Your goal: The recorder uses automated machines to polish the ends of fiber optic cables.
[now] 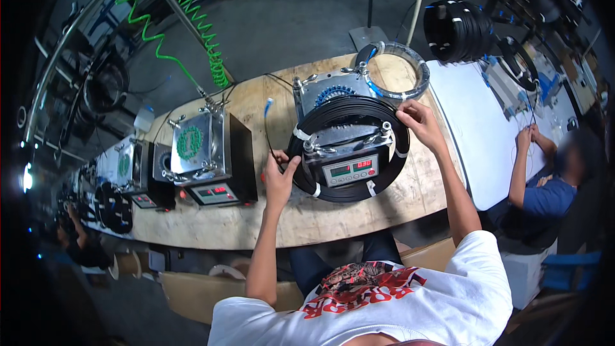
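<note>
A large coil of black cable (pixel 349 103), bound with white ties, is propped upright around the front of a metal-topped machine (pixel 339 141) with a lit red and green display. At the coil's left edge my left hand (pixel 279 179) is closed, thumb and fingers pinching a thin black cable end (pixel 270 133). This end rises from the fingers to a small blue and white connector (pixel 268 106). On the upper right of the coil, my right hand (pixel 424 127) pinches the cable strands between thumb and fingers. Blue connector holders (pixel 334 95) ring the machine's top plate behind the coil.
Left of me stands a similar machine (pixel 211 154) with green holders, and another beyond it. A second cable coil (pixel 419 77) lies at the wooden table's (pixel 307 227) far right. Green spiral air hoses (pixel 218 67) hang behind. At right, a co-worker (pixel 544 186) sits by a white table (pixel 471 134).
</note>
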`<state>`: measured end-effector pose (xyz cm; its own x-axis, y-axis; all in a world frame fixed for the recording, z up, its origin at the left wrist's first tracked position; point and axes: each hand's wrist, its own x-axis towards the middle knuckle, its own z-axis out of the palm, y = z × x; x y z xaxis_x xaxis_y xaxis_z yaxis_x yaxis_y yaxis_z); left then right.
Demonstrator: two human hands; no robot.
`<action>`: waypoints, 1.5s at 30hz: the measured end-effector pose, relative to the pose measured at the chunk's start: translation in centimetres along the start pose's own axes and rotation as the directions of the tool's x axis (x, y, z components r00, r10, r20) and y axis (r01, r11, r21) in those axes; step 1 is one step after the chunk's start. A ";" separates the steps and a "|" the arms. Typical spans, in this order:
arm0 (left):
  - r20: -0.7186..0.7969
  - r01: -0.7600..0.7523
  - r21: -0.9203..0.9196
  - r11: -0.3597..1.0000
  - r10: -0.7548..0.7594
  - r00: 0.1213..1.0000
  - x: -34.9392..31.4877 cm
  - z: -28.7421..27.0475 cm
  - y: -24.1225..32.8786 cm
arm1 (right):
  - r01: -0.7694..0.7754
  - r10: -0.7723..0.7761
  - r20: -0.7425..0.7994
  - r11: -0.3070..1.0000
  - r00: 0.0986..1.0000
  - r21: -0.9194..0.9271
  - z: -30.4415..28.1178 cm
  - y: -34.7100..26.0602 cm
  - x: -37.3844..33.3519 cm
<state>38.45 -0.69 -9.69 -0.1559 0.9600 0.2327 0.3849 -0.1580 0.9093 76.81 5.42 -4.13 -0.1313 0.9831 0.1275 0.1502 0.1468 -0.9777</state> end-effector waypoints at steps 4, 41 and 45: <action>-0.048 0.006 -0.004 1.000 -0.006 0.999 -0.2 -0.2 0.3 | -0.027 0.030 0.082 0.999 0.996 -0.040 -0.5 0.3 1.1; -0.293 -0.508 0.321 0.799 0.594 0.749 8.7 4.5 6.6 | 0.484 -0.381 0.328 0.805 0.865 -0.342 6.3 -5.8 6.4; 0.116 -0.447 0.265 0.854 0.432 0.894 10.4 2.3 7.3 | 0.456 -0.280 0.418 0.786 0.864 -0.417 6.3 -6.0 6.8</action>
<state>41.72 8.71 -1.46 0.1325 0.8169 0.5614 0.6393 -0.5032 0.5814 68.89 10.56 1.52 -0.5653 0.7627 0.3141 0.4667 0.6097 -0.6407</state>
